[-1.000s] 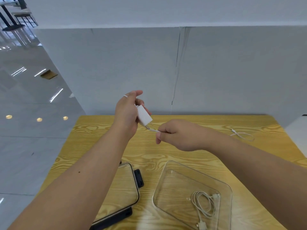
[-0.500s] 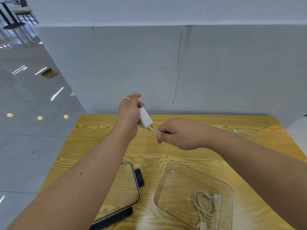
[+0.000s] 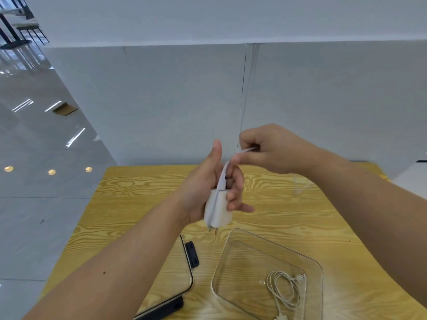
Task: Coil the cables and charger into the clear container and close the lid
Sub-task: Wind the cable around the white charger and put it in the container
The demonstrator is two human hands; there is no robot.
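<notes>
My left hand (image 3: 208, 181) grips a white charger (image 3: 219, 210) upright above the table, prongs pointing down. A white cable (image 3: 225, 172) runs from the charger's top up to my right hand (image 3: 275, 148), which pinches it and holds it taut above the left hand. One strand of the cable lies down the charger's side. The clear container (image 3: 316, 269) sits open on the table at the lower right, with a coiled white cable (image 3: 285, 289) inside it. Its clear lid with black clasps (image 3: 184, 273) lies to the left, partly hidden by my left forearm.
The yellow wooden table (image 3: 288, 211) stands against a grey partition wall (image 3: 184, 100). A loop of cable (image 3: 300, 188) shows faintly on the table by my right forearm. To the left lies a glossy grey floor (image 3: 34, 204).
My left hand turned the charger from tilted to upright and brought it nearer. My right hand rose and swung the cable up over the charger.
</notes>
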